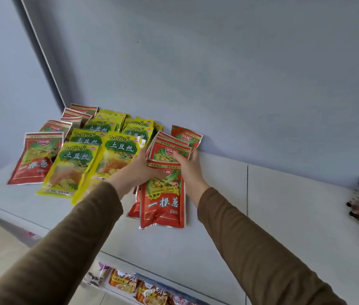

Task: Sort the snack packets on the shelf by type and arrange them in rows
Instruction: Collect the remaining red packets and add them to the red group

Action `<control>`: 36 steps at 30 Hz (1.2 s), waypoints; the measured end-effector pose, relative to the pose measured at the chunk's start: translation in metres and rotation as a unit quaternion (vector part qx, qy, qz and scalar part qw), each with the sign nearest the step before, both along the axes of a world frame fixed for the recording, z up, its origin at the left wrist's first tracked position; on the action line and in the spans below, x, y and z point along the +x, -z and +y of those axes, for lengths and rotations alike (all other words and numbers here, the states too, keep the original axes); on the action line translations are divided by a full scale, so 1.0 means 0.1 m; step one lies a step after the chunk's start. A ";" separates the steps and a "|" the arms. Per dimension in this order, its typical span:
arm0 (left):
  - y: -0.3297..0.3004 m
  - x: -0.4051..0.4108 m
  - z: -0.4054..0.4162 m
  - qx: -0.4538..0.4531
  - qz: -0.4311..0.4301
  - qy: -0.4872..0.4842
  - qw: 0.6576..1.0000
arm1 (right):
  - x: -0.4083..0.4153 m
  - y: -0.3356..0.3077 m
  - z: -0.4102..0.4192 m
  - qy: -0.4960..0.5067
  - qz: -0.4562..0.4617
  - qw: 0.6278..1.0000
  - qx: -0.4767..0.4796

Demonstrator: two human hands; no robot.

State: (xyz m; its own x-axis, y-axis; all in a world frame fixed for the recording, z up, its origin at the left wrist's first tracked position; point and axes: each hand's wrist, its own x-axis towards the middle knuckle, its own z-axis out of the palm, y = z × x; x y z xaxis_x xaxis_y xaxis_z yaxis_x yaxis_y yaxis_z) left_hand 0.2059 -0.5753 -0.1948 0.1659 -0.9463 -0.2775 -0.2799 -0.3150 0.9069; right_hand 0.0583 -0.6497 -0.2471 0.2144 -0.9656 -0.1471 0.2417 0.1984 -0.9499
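Gripping: left hand (138, 170) curls round red packets (165, 194), thumb on top.
Right hand (188, 165): fingers seemingly pinching the same stack.
Yellow packets (99, 148): rows just left, on shelf (284, 216).

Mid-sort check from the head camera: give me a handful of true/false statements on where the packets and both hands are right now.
1. Both hands are on the red packets near the wall. True: the left hand and right hand grip the stack of red packets.
2. The yellow packets lie right of that stack. False: the yellow packets lie left of it.
3. All red packets are in one group. False: more red packets lie at the far left, beyond the yellow ones.
4. Other snack packets show on a lower shelf. True: orange packets sit below the shelf.
5. The sleeves are blue. False: the sleeves are brown.
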 end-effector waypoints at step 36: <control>-0.07 0.26 0.17 -0.131 -0.455 0.091 0.876 | 0.19 -0.13 0.72 0.095 0.147 0.984 -0.036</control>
